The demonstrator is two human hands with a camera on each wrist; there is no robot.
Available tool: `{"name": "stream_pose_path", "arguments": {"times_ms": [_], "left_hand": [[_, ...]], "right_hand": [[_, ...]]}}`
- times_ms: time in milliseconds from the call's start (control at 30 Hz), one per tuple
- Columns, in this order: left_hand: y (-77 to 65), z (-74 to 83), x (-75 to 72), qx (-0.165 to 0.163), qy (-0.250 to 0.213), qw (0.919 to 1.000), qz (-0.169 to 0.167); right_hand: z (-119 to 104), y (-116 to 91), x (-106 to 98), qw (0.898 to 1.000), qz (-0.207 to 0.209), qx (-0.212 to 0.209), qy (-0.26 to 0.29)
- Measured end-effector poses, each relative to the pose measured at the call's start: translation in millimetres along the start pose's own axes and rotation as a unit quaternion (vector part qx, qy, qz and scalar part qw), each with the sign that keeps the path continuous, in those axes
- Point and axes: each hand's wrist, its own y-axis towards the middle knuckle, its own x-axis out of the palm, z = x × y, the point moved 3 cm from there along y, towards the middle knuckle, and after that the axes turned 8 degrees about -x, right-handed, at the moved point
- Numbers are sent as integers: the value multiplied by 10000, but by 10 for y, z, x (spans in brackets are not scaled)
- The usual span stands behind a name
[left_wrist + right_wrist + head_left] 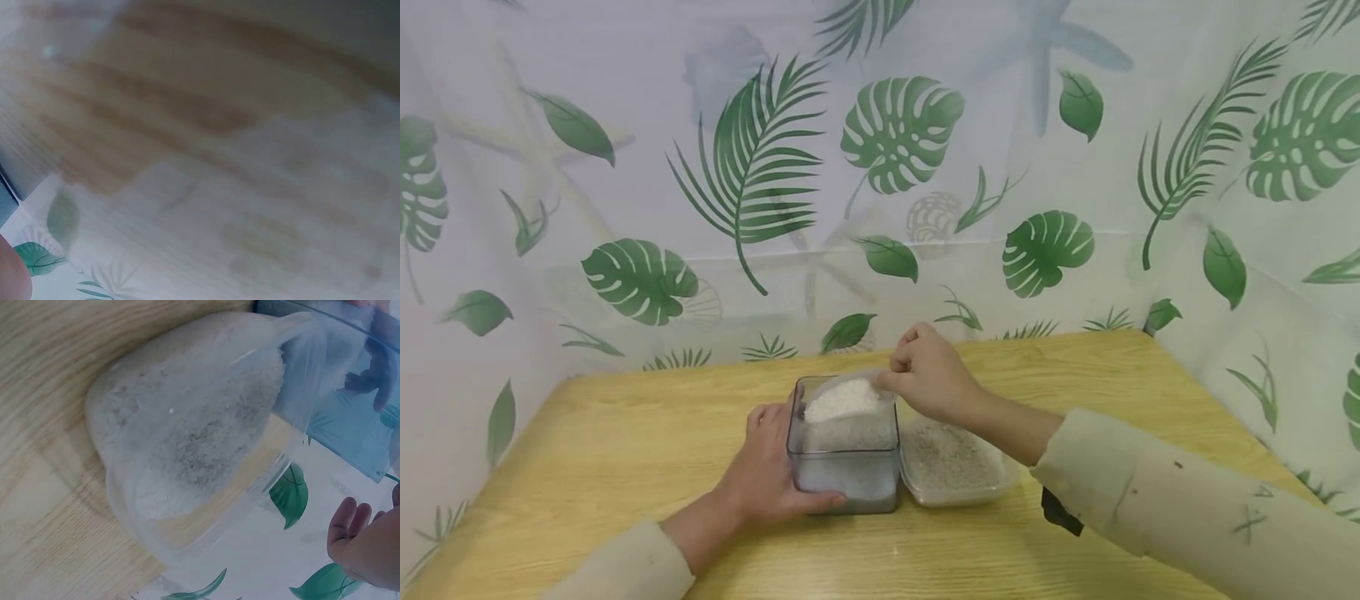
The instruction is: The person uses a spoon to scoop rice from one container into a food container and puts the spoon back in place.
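On the wooden table stands a clear square-cornered box (850, 485) holding pale grains like rice. My left hand (769, 468) grips its left side, thumb along the front and fingers behind. My right hand (936, 375) pinches the edge of a translucent shallow vessel, whose exact kind I cannot tell. White grains (844, 400) lie in it, tilted over the box's opening. Close against the box's right side sits a round-cornered clear tub (958, 498), part-filled with grains (212, 440). In the right wrist view the right hand (372, 547) shows at the lower right.
A leaf-patterned sheet (895, 250) hangs behind and beside the wooden table (662, 442). Under the right forearm a small black object (1062, 512) is partly hidden by the sleeve. The left wrist view is mostly blurred cloth and wood tones.
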Motion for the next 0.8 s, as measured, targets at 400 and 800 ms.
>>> {"name": "stream_pose_path", "arguments": {"times_ms": [400, 800], "left_hand": [[11, -1, -2, -82, -119, 9999, -55], [7, -8, 17, -62, -162, 9998, -64]], "right_hand": [[161, -39, -259, 9974, -90, 689, 192], [375, -239, -634, 9936, 41, 1127, 99]]}}
